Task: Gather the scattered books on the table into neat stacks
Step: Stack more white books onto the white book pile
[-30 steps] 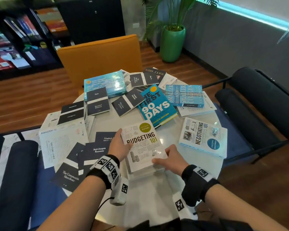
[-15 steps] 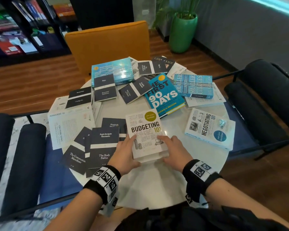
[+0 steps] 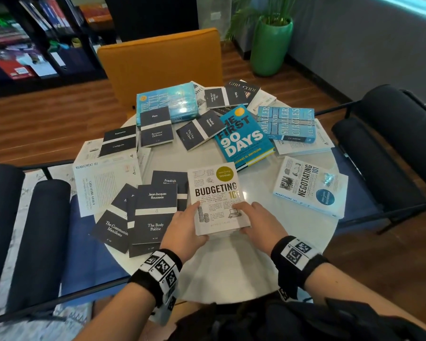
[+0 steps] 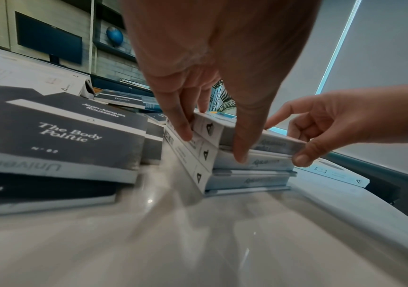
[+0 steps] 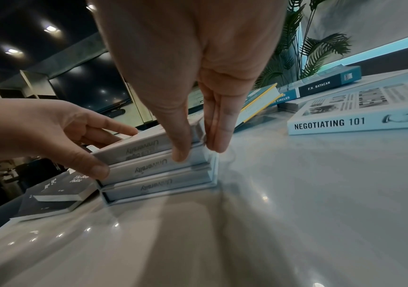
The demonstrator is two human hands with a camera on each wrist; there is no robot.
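Note:
A stack of three white books [image 5: 156,186] stands near the front of the round white table [image 3: 219,271], with Budgeting 101 [image 3: 214,190] on top. My left hand [image 3: 187,225] grips the stack's near left corner, thumb on the near edge, fingers on the spine side [image 4: 212,145]. My right hand [image 3: 256,222] grips the near right corner, thumb on the near edge and fingers along the right side [image 5: 198,151]. The top book sits slightly askew on the lower two. Dark paperbacks, The Body Politic [image 3: 155,217] among them, lie just left of the stack.
Negotiating 101 [image 3: 308,188] lies to the right, The First 90 Days [image 3: 244,139] and Smaller and Smaller Circles [image 3: 288,124] behind. Management 101 [image 3: 103,185] is at the left. Several more books cover the far half. An orange chair [image 3: 158,60] and black chairs [image 3: 391,134] ring the table.
My left hand slid from the far left of Budgeting 101 down to its near corner. The right hand closed in on the other near corner. The book turned straighter on the stack.

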